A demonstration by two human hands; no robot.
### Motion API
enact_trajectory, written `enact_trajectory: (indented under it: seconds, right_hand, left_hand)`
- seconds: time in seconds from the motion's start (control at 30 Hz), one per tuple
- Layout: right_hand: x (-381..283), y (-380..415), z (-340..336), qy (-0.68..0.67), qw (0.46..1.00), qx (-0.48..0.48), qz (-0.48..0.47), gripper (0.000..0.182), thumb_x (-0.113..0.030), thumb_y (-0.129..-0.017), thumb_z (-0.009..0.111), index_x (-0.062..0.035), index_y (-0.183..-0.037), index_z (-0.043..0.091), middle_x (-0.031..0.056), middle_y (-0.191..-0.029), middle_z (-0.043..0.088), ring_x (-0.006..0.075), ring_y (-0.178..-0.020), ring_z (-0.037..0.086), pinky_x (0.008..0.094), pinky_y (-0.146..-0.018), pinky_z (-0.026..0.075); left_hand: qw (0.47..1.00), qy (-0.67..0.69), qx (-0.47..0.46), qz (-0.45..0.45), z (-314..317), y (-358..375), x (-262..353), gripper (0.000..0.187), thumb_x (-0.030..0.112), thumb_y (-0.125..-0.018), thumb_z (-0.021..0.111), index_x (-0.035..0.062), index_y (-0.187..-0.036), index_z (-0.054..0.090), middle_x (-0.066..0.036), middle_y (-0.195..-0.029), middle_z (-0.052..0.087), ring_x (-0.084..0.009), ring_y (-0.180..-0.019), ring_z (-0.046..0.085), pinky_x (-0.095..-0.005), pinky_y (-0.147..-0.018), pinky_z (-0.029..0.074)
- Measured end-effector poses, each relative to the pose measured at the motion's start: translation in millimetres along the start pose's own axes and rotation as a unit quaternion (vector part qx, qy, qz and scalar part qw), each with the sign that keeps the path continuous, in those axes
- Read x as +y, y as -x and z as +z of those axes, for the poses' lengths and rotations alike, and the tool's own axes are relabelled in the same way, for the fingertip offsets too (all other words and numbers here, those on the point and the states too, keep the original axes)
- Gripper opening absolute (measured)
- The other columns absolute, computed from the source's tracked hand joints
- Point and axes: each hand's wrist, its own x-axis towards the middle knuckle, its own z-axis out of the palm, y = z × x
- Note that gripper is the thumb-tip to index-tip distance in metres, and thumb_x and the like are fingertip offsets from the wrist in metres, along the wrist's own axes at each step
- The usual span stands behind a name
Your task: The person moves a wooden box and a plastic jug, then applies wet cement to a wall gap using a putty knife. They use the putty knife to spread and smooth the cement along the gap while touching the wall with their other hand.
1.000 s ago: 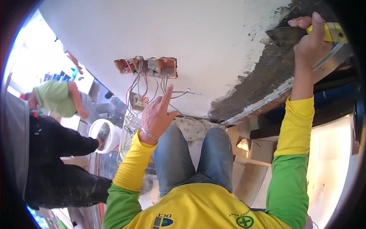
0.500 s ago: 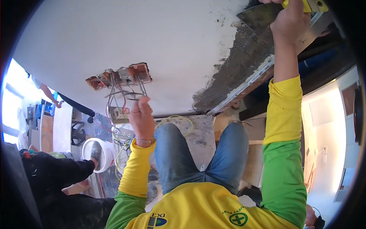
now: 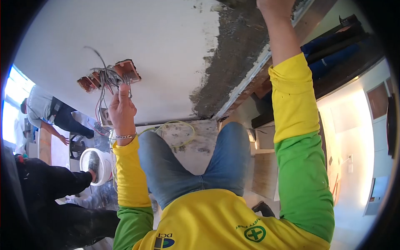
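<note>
My left hand [image 3: 122,110] is closed on a bundle of thin wires [image 3: 109,79], just below the reddish wall boxes [image 3: 127,71] set in the white wall [image 3: 166,54]. Up at the top edge, my right hand [image 3: 277,9] is partly cut off by the frame, and its fingers and whatever they hold are hidden. It is over the rough grey plaster strip [image 3: 235,54]. Beside that strip runs a pale metal edge [image 3: 246,83].
A white bucket [image 3: 104,168] stands at lower left, near a person in dark trousers [image 3: 54,179]. Farther back, another person [image 3: 46,108] bends forward. A yellow-green cable [image 3: 193,135] loops above the floor. A wooden panel [image 3: 263,175] is beside my knee.
The view has shifted. The wire bundle is pushed up against the boxes by my left hand. My right hand has moved partly out at the top, and its scraper no longer shows clearly.
</note>
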Motion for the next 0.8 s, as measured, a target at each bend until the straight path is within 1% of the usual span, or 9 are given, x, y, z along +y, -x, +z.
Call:
enact_trajectory:
  seconds: [0.17, 0.27, 0.33, 0.4, 0.47, 0.6, 0.7, 0.77, 0.8]
  right_hand:
    - [-1.8, -4.0, -12.1, -0.037, 0.996, -0.077, 0.021, 0.043, -0.053, -0.096, 0.06, -0.0105, -0.094, 0.052, 0.0003, -0.07, 0.058, 0.0111, -0.063, 0.061, 0.0275, -0.061, 0.054]
    - [1.7, -9.6, -19.8, -0.021, 0.991, -0.132, -0.006, 0.042, -0.052, -0.096, 0.062, -0.0109, -0.094, 0.052, -0.0001, -0.071, 0.059, 0.0106, -0.065, 0.061, 0.0256, -0.063, 0.052]
    - [-4.5, -0.8, -30.8, -0.036, 0.991, -0.129, 0.018, 0.04, -0.048, -0.095, 0.065, -0.0091, -0.093, 0.057, 0.0004, -0.073, 0.061, 0.0098, -0.068, 0.061, 0.0253, -0.064, 0.051]
    - [-19.6, 20.1, -47.7, -0.017, 0.973, -0.182, 0.141, 0.031, -0.037, -0.092, 0.072, -0.0062, -0.094, 0.065, 0.0074, -0.079, 0.068, 0.019, -0.073, 0.067, 0.0334, -0.068, 0.053]
    - [-40.5, 56.4, -62.2, 0.038, 0.965, -0.193, 0.175, 0.021, -0.02, -0.093, 0.065, -0.0002, -0.09, 0.059, 0.0083, -0.07, 0.059, 0.0197, -0.063, 0.06, 0.0386, -0.066, 0.055]
    - [-40.1, 165.4, -108.0, -0.063, 0.92, -0.034, 0.384, 0.031, -0.03, -0.097, 0.063, -0.0017, -0.108, 0.056, 0.0054, -0.07, 0.055, 0.0178, -0.059, 0.056, 0.0358, -0.067, 0.053]
    - [-28.3, 250.2, -134.6, -0.147, 0.866, 0.131, 0.461, 0.036, -0.034, -0.099, 0.062, -0.0011, -0.111, 0.056, 0.005, -0.076, 0.057, 0.0171, -0.062, 0.058, 0.034, -0.07, 0.054]
    - [-30.5, 274.5, -144.6, -0.13, 0.868, 0.153, 0.455, 0.038, -0.034, -0.099, 0.063, 0.0001, -0.113, 0.057, 0.0056, -0.079, 0.059, 0.0171, -0.066, 0.06, 0.0335, -0.072, 0.055]
    - [-35.1, 278.3, -146.3, -0.08, 0.861, 0.137, 0.483, 0.034, -0.028, -0.097, 0.066, -0.0002, -0.114, 0.059, 0.0039, -0.081, 0.061, 0.0154, -0.07, 0.062, 0.0311, -0.072, 0.054]
  left_hand:
    - [0.994, -0.065, 0.042, 0.072, 12.7, 15.6, -13.2, 0.032, 0.033, -0.1, 0.062, 0.0016, -0.105, 0.064, 0.004, -0.063, 0.044, -0.004, -0.05, 0.038, -0.022, -0.045, 0.029]
    - [0.988, -0.097, 0.056, 0.109, 14.0, 38.7, -30.8, 0.04, 0.029, -0.099, 0.063, -0.0026, -0.122, 0.058, -0.001, -0.072, 0.054, -0.0058, -0.052, 0.043, -0.022, -0.047, 0.032]
    - [0.994, -0.04, 0.062, 0.084, 15.7, 67.0, -55.1, 0.058, 0.018, -0.097, 0.065, -0.0047, -0.145, 0.04, -0.003, -0.079, 0.059, -0.0046, -0.054, 0.046, -0.0208, -0.047, 0.037]
    - [0.998, -0.032, -0.007, 0.061, 21.6, 109.6, -57.4, 0.055, 0.016, -0.097, 0.064, -0.0043, -0.144, 0.041, -0.003, -0.081, 0.059, -0.0046, -0.058, 0.048, -0.0202, -0.05, 0.039]
    - [0.996, -0.022, -0.071, 0.038, 31.0, 117.9, -50.2, 0.052, 0.013, -0.097, 0.063, -0.0039, -0.143, 0.043, -0.002, -0.083, 0.06, -0.0046, -0.063, 0.05, -0.0196, -0.053, 0.04]
    - [0.942, -0.125, -0.088, 0.3, 60.0, 94.9, 18.6, 0.042, 0.014, -0.098, 0.061, -0.0024, -0.136, 0.053, -0.008, -0.104, 0.067, -0.0115, -0.088, 0.061, -0.0256, -0.078, 0.05]
    - [0.829, -0.194, -0.009, 0.524, 108.8, 46.6, 93.2, 0.03, 0.011, -0.093, 0.066, 0.001, -0.121, 0.065, -0.008, -0.102, 0.069, -0.0192, -0.089, 0.063, -0.0321, -0.08, 0.05]
    - [0.65, -0.185, 0.055, 0.735, 152.0, 3.2, 138.2, 0.031, 0.012, -0.09, 0.069, 0.0019, -0.119, 0.067, -0.009, -0.108, 0.071, -0.0279, -0.099, 0.065, -0.0347, -0.087, 0.05]
    - [0.64, -0.157, 0.027, 0.752, 168.5, -19.5, 148.6, 0.036, 0.025, -0.093, 0.065, 0.0095, -0.126, 0.065, -0.009, -0.127, 0.065, -0.0325, -0.117, 0.058, -0.0443, -0.101, 0.042]
